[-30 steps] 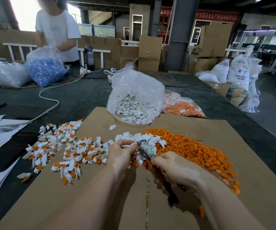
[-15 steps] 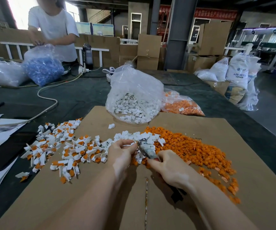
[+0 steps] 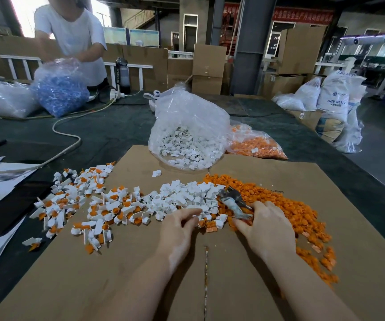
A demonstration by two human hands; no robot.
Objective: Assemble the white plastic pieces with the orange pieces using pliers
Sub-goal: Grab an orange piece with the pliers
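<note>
On the cardboard sheet [image 3: 279,181], the pliers [image 3: 233,201] lie gripped in the right hand [image 3: 265,228] between the white pieces [image 3: 187,195] and orange pieces [image 3: 286,205], while the left hand [image 3: 177,230] rests loose-fingered on white pieces beside the assembled pile [image 3: 82,205].

Cardboard sheet [image 3: 279,262] on the table [image 3: 108,135]. On it, left to right: assembled pieces [image 3: 82,205], loose piece pile [image 3: 187,195], second loose pile [image 3: 286,205]. Both hands near the front edge of the piles: left hand [image 3: 177,230] at the middle pile, right hand [image 3: 268,228] with pliers [image 3: 234,202] between the two loose piles. Two bags [image 3: 187,133] behind, side by side.
</note>
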